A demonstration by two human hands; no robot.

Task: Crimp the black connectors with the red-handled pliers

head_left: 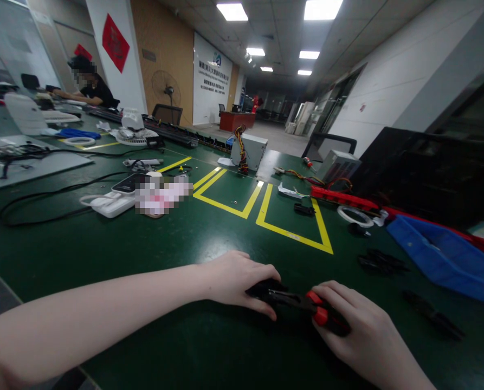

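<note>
My right hand [353, 319] is wrapped round the handles of a pair of pliers [318, 309] with red and black grips. Their dark jaws point left and reach the small black part [264, 288] pinched between the thumb and fingers of my left hand [237, 281]. Whether the jaws bite on that part is too blurred to tell. Both hands are low over the green table [160, 336]. To the right of my right hand lie more dark parts [432, 314], and behind it a loose cluster of black pieces [382, 262].
A blue bin [449, 260] stands at the right, near a white ring [354, 216] and a red strip [343, 199]. Yellow tape [294, 236] marks the table. Farther back are a power supply box [255, 151] and, left, a power strip [114, 205]. A person [97, 92] sits far left.
</note>
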